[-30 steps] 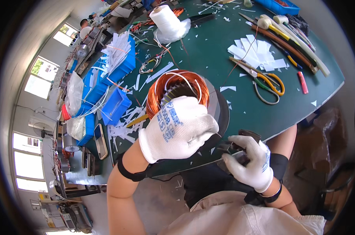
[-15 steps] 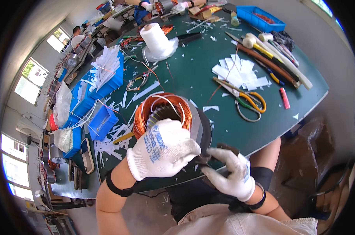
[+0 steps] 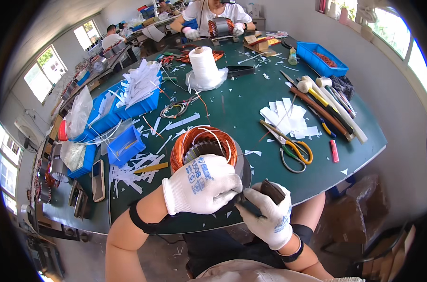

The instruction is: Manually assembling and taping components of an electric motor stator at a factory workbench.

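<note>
Copper-wound ring (image 3: 180, 152) lies beyond left hand (image 3: 204, 184)
Its fingers (image 3: 228, 184) curl, hold unclear; right hand (image 3: 269, 216) has fingers wrapping a dark object (image 3: 273, 191).

The view is from a wide fisheye camera on the person's head, the left of a side-by-side pair. It faces forward and steeply down: the wearer's light clothing (image 3: 237, 271) fills the bottom edge, and the green tabletop (image 3: 234, 108) spreads across the middle. The left hand (image 3: 201, 185) and right hand (image 3: 267, 214) lie close below the lens, while a co-worker (image 3: 205, 15) beyond the tabletop is much farther off, cropped at the top. Windows (image 3: 45, 74) curve along both sides; near the dark lower-left rim, shapes seem too warped to read surely.
</note>
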Available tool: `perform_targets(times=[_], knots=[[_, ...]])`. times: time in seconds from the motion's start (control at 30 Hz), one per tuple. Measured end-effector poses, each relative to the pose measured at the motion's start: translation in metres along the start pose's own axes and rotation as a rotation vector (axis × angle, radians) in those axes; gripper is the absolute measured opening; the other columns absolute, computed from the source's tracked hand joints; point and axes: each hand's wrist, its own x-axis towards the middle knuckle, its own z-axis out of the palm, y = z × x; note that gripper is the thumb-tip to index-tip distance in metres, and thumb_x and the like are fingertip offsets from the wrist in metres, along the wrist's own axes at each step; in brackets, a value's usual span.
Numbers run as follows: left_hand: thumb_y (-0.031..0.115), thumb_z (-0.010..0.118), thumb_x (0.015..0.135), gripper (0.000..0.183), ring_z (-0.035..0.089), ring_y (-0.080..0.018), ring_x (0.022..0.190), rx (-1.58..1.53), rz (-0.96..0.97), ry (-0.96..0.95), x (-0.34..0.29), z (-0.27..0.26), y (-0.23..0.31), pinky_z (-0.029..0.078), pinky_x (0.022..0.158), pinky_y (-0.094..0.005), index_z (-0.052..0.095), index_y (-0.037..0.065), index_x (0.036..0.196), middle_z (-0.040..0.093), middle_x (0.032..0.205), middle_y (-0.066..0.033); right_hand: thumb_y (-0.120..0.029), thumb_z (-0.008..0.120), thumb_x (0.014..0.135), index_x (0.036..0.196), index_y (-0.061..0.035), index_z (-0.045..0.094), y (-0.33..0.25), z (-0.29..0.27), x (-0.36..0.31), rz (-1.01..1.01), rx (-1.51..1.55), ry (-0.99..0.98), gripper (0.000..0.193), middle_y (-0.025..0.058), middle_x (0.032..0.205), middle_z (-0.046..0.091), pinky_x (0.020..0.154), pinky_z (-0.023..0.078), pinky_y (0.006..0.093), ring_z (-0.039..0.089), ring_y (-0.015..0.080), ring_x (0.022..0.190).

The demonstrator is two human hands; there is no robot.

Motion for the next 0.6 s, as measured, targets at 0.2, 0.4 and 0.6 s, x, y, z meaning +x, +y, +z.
perform_targets(times=[0.2,0.4,0.6], knots=[[0.016,0.067,0.082,0.008,0.064,-0.0288,0.083,0.012,0.073,0.026,0.005,0.009,0.005,0.052,0.079,-0.0404,0.068,0.01,0.087,0.063,0.084,-0.0085,-0.006,0.085,0.064,0.096,-0.0048,0.065,-0.019,-0.008,-0.022,0.159,-0.03,0.109,0.038,0.0132,0.077,0.066,0.058,0.05,0.0397,0.064,0.0327,0.063],[0.012,0.074,0.077,0.01,0.061,-0.0281,0.076,0.002,0.102,0.1,0.002,0.016,-0.003,0.05,0.071,-0.0401,0.068,0.012,0.085,0.062,0.08,-0.0051,-0.008,0.082,0.073,0.101,0.0004,0.065,-0.011,-0.022,-0.043,0.34,0.04,-0.081,0.033,0.0132,0.082,0.068,0.065,0.053,0.0354,0.067,0.028,0.068],[0.007,0.074,0.073,0.013,0.058,-0.0285,0.074,-0.032,0.067,0.086,0.001,0.008,-0.003,0.046,0.067,-0.0405,0.069,0.012,0.085,0.06,0.076,-0.0051,-0.012,0.082,0.076,0.109,-0.0002,0.068,-0.008,-0.007,-0.019,0.319,0.087,-0.088,0.038,0.0132,0.086,0.07,0.067,0.052,0.0354,0.067,0.0296,0.072]])
